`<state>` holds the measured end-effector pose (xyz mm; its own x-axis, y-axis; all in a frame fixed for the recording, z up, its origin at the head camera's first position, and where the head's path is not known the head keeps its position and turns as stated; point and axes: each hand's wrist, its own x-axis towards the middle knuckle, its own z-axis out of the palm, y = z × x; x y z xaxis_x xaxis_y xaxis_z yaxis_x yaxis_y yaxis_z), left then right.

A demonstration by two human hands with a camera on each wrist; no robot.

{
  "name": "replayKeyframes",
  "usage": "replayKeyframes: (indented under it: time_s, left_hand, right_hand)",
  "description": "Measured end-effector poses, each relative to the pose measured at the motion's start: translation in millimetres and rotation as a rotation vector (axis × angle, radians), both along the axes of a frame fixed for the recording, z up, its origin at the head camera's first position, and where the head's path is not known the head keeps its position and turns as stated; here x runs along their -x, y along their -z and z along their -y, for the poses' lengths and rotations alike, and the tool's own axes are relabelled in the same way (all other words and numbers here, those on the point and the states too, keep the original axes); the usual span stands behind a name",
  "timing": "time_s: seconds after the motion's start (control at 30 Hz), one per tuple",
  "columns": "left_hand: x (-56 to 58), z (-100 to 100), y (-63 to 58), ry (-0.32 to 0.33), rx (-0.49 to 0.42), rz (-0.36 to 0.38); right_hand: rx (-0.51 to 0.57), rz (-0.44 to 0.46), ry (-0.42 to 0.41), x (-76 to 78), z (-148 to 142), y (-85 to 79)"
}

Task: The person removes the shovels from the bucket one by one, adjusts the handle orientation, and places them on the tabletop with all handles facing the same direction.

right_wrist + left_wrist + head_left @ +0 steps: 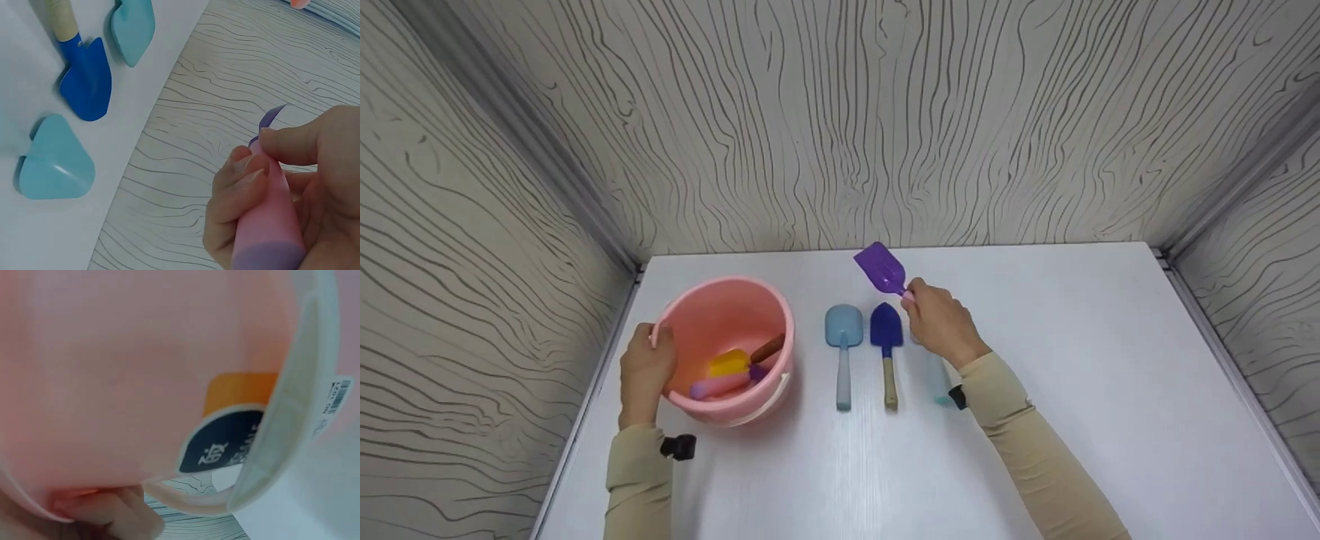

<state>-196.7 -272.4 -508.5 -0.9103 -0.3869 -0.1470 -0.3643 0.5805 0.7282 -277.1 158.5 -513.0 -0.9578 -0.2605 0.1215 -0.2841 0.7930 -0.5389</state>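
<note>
My left hand [648, 367] grips the left rim of a pink bucket [727, 289], thumb over the edge. The bucket tilts toward me, and its white handle [761, 405] hangs at the front. Inside lie a yellow scoop [729, 363], a brown handle [768, 349] and a pink-and-purple handle [720, 385]. My right hand [943, 321] holds a small toy shovel by its pink handle [267, 214], the purple blade [883, 268] pointing up and left above the table's back part. In the left wrist view the bucket's wall [124, 382] fills most of the picture.
On the white table [1110, 390] lie a light blue shovel [844, 326] and a dark blue trowel [886, 326] with a wooden handle. Another pale blue-green shovel [939, 381] is partly hidden under my right wrist. Wood-patterned panels [847, 127] stand behind and at both sides.
</note>
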Motion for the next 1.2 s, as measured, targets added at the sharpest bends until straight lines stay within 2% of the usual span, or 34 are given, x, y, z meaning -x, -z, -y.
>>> replayKeyframes:
  time_s: [0.27,0.57,0.7,0.83,1.03,1.2]
  left_hand:
    - [4.0,6.9,2.6,0.021,-0.071,-0.056]
    - [1.5,3.0,8.7,-0.071,-0.127,-0.127]
    - [1.7,1.7,9.1,-0.085,-0.143,-0.136]
    - [2.6,0.6,11.4,-0.096,-0.163,-0.140]
    - [1.9,0.7,16.0,-0.153,-0.150,-0.196]
    - [-0.2,-0.2,15.9,-0.151,-0.164,-0.172]
  right_hand:
    - [0.067,0.048,0.053,-5.2,-31.0,16.9]
    - [0.132,0.035,0.101,-8.5,-53.8,35.0]
    - [0.140,0.050,0.149,-12.1,-64.3,42.0]
    - [0.118,0.028,0.209,-15.7,-76.1,50.6]
    - [0.073,0.050,0.268,-23.4,-87.7,62.3]
    - [0.103,0.072,0.297,-29.0,-94.1,71.7]
